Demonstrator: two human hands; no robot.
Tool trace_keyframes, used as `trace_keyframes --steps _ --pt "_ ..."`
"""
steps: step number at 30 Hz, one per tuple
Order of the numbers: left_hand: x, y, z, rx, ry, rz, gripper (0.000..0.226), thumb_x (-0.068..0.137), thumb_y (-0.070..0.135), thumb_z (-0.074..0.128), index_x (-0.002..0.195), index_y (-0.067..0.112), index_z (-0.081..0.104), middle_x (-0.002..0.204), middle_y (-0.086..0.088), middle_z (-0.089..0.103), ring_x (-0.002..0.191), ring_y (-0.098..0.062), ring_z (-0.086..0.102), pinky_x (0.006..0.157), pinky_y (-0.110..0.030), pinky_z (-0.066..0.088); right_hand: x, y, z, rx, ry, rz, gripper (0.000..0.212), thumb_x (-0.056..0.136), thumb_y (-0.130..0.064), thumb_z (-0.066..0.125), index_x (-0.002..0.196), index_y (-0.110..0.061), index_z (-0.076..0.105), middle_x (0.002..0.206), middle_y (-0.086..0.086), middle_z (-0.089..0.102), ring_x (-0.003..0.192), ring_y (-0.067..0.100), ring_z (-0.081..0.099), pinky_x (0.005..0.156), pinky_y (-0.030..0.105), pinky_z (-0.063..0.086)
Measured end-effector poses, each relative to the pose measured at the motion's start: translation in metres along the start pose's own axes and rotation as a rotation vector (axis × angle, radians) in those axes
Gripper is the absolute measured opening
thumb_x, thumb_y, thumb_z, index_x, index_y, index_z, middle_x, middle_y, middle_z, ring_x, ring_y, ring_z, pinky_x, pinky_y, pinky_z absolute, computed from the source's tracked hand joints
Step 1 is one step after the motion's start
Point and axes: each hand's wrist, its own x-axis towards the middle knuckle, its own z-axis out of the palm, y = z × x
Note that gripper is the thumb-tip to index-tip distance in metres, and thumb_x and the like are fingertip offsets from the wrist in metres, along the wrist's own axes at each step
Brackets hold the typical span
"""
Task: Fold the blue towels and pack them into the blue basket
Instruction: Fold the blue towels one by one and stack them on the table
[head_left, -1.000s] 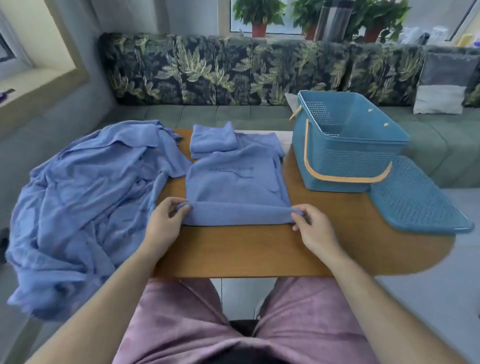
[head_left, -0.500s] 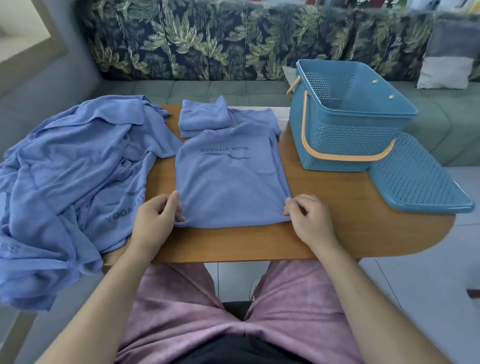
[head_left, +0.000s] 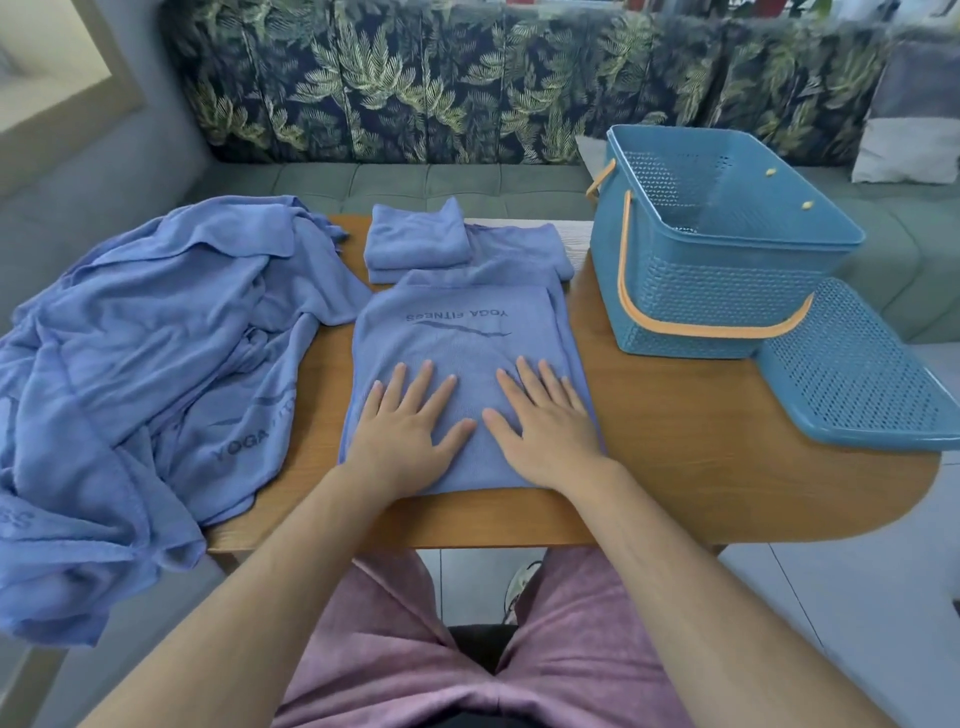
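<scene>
1. Both hands are lying flat with fingers straight and spread, gripping nothing. The left hand (head_left: 410, 431) and the right hand (head_left: 545, 426) are pressing side by side on the near half of the partly folded blue microfibre towel printed "YOGA FITNESS" (head_left: 457, 338).
2. That towel is lying directly beneath the palms, with its long axis running away from the person.
3. The open-topped blue plastic lattice basket with an orange handle (head_left: 701, 296) is standing to the right and farther out, apart from the towel and nearer the right hand. No towel is showing inside it.
4. Judgement: a smoothing step is under way. Any carry to the basket will be going forward and rightward.
5. A small stack of folded blue towels (head_left: 415, 239) is sitting just beyond the pressed towel. A heap of unfolded blue towels (head_left: 156, 338) is draping over the left end.
6. The rounded wooden table (head_left: 701, 441) is showing bare wood between towel and basket. A flat blue perforated lid (head_left: 852, 374) is lying by the basket's right side.
7. A grey-green sofa with a leaf-print back (head_left: 467, 187) is standing behind.
</scene>
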Motion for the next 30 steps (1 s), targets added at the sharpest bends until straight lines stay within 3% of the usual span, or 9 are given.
trace_keyframes --steps 4,7,9,13,16,19,22,24,30 --pt "-0.046 0.008 -0.002 0.001 -0.006 0.030 0.085 0.083 0.080 0.014 0.155 0.037 0.028 0.166 0.005 0.017 0.153 -0.026 0.012 0.123 -0.048 0.011 -0.050 -0.011 0.001 -0.030 -0.026 -0.014 0.069 0.101 -0.063 0.020 0.161 -0.031 0.008 0.169 -0.004 -0.006 0.155 0.018 -0.011 0.125 0.040 -0.005" --pt "-0.046 0.007 -0.015 -0.052 0.035 0.039 0.075 0.086 0.075 0.021 0.143 0.035 0.048 0.156 0.007 0.037 0.145 -0.022 0.031 0.115 -0.042 0.026 -0.060 -0.013 -0.008 -0.007 0.122 -0.015 0.063 0.097 -0.058 0.035 0.151 -0.026 0.040 0.162 0.001 0.029 0.150 0.022 0.023 0.118 0.039 0.020" --pt "-0.024 0.004 -0.022 -0.079 0.049 0.030 0.066 0.091 0.070 0.026 0.142 0.034 0.048 0.155 0.006 0.038 0.145 -0.021 0.030 0.114 -0.041 0.026 -0.041 -0.013 -0.015 0.031 0.211 -0.035 0.054 0.099 -0.048 0.044 0.145 -0.021 0.049 0.155 0.002 0.041 0.144 0.022 0.033 0.114 0.039 0.026" --pt "0.012 -0.007 -0.015 -0.040 -0.083 -0.004 0.067 0.098 0.066 0.026 0.158 0.036 0.019 0.168 0.004 0.005 0.154 -0.021 -0.002 0.124 -0.041 0.001 -0.002 -0.007 -0.010 0.036 0.076 -0.010 0.061 0.104 -0.049 0.034 0.159 -0.024 0.025 0.169 0.000 0.012 0.155 0.019 0.005 0.125 0.040 0.006" --pt "0.000 -0.010 -0.008 -0.010 -0.066 -0.004 0.083 0.085 0.075 0.006 0.158 0.037 0.014 0.167 0.005 0.001 0.154 -0.022 -0.001 0.124 -0.044 0.000 -0.012 -0.003 0.000 0.006 -0.012 -0.003 0.065 0.104 -0.057 0.021 0.161 -0.029 0.010 0.169 -0.004 -0.006 0.155 0.016 -0.010 0.125 0.041 -0.005" --pt "-0.028 -0.008 -0.007 -0.003 -0.040 0.025 0.082 0.086 0.073 0.007 0.158 0.036 0.019 0.167 0.005 0.005 0.154 -0.023 0.002 0.124 -0.044 0.002 -0.042 -0.007 0.001 -0.003 -0.013 -0.020 0.067 0.103 -0.059 0.020 0.161 -0.029 0.009 0.169 -0.005 -0.007 0.155 0.017 -0.011 0.125 0.040 -0.003" --pt "-0.034 -0.007 -0.012 -0.024 0.046 0.039 0.066 0.092 0.066 0.025 0.146 0.033 0.045 0.158 0.003 0.036 0.147 -0.026 0.029 0.117 -0.044 0.024 -0.049 -0.008 -0.001 -0.011 0.098 -0.033 0.061 0.102 -0.056 0.027 0.156 -0.027 0.031 0.167 -0.002 0.018 0.153 0.021 0.013 0.122 0.040 0.015" --pt "-0.011 -0.008 -0.021 -0.087 0.160 0.023 0.049 0.095 0.054 0.035 0.125 0.026 0.061 0.130 0.003 0.057 0.124 -0.027 0.049 0.101 -0.043 0.038 -0.026 -0.007 -0.006 0.031 0.216 -0.058 0.050 0.102 -0.045 0.035 0.143 -0.022 0.050 0.154 0.001 0.042 0.141 0.024 0.036 0.110 0.042 0.030" --pt "0.075 -0.012 -0.019 -0.040 0.114 0.004 0.037 0.099 0.033 0.050 0.128 0.013 0.058 0.126 -0.009 0.057 0.118 -0.032 0.052 0.095 -0.045 0.038 0.065 0.019 -0.013 0.023 0.316 -0.097 0.037 0.095 -0.016 0.050 0.130 -0.018 0.061 0.128 0.000 0.061 0.122 0.027 0.053 0.101 0.040 0.033"
